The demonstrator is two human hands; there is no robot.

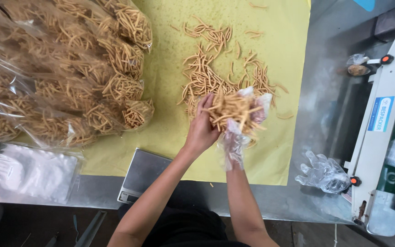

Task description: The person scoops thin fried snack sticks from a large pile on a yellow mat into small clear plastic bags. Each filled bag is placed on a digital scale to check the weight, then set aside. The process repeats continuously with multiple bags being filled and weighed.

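My left hand (200, 128), bare, presses against a handful of thin golden snack sticks (231, 110). My right hand (248, 120), in a loose clear plastic glove, cups the same handful from the right. Both hands hover just above a yellow sheet (170, 73) spread on the table. More loose sticks (209, 68) lie scattered on the sheet beyond my hands.
A heap of clear bags filled with sticks (65, 68) covers the left. Empty clear bags (28, 171) lie at the front left, with a small metal scale (142, 176) beside them. A crumpled plastic glove (324, 173) and a white sealing machine (382, 123) sit to the right.
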